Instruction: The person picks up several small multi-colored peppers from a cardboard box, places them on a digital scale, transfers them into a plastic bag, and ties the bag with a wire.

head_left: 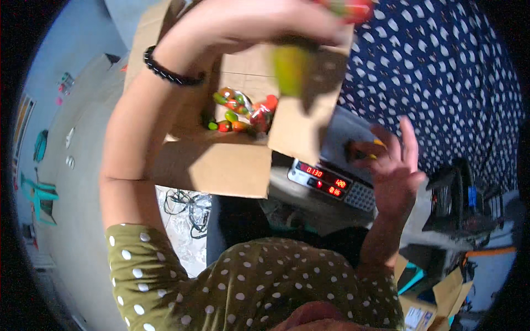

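My left hand [309, 23], smeared by motion, reaches over an open cardboard box [215, 165]. A shiny red and green thing [353, 10] shows past its fingers. Below the palm is a blurred yellow-green thing [290, 69], perhaps a fruit or vegetable. The hand seems closed on these, but the fingers are unclear. Small red, orange and green tomatoes or peppers [234, 118] lie in the box, some in clear plastic. My right hand [393, 171] has its fingers apart over a digital scale [345, 193]. Near its fingertips is a small dark and yellow thing [356, 150]; I cannot tell whether they touch it.
Dark blue cloth with a white pattern [430, 60] hangs along the far right. Cables [190, 209] lie below the box's near flap. At the lower right stand a black item [469, 193] and another open carton [422, 309]. Grey floor [83, 204] stretches to the left.
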Action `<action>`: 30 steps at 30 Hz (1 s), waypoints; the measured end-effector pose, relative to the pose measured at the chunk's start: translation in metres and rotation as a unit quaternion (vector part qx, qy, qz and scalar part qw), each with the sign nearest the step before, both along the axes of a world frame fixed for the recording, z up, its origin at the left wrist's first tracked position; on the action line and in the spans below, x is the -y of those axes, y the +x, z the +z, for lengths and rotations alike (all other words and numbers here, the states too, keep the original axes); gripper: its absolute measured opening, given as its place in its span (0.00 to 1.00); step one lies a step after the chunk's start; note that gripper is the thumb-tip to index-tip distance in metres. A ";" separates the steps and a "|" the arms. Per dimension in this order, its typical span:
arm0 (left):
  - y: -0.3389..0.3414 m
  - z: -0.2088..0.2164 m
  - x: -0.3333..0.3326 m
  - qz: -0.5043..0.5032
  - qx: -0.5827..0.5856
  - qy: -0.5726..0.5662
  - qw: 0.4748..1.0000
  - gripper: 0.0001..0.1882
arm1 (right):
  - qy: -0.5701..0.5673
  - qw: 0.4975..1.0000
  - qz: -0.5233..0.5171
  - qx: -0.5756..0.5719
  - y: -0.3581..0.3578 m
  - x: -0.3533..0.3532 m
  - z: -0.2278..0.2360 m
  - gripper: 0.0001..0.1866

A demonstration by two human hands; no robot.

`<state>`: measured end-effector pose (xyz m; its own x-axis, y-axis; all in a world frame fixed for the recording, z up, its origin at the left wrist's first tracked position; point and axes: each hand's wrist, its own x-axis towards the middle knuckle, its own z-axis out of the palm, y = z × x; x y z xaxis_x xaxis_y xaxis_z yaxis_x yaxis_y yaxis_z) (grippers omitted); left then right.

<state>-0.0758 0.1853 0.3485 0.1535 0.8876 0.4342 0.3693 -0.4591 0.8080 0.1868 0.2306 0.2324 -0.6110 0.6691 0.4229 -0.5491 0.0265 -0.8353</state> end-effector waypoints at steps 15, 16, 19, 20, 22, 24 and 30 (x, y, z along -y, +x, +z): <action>0.241 -0.174 -0.164 0.177 0.352 -0.064 0.917 0.11 | 0.239 0.869 -0.336 0.273 0.107 -0.135 -0.120 0.22; 0.236 -0.198 -0.156 0.255 0.225 -0.045 0.939 0.10 | 0.152 0.921 -0.266 0.240 0.115 -0.136 -0.145 0.25; 0.202 -0.268 -0.148 0.360 -0.001 -0.004 0.933 0.13 | 0.433 0.729 -0.405 0.342 0.111 -0.119 -0.180 0.24; 0.198 -0.282 -0.144 0.362 -0.044 0.018 0.931 0.13 | 0.433 0.698 -0.408 0.398 0.113 -0.118 -0.190 0.23; 0.192 -0.302 -0.135 0.316 -0.062 0.021 0.947 0.16 | 0.436 0.715 -0.405 0.367 0.114 -0.118 -0.200 0.21; 0.193 -0.310 -0.121 0.257 -0.163 -0.033 0.952 0.24 | 0.442 0.726 -0.406 0.337 0.113 -0.123 -0.204 0.19; 0.196 -0.300 -0.100 0.218 -0.379 -0.134 0.889 0.39 | 0.415 0.714 -0.401 0.396 0.110 -0.126 -0.221 0.13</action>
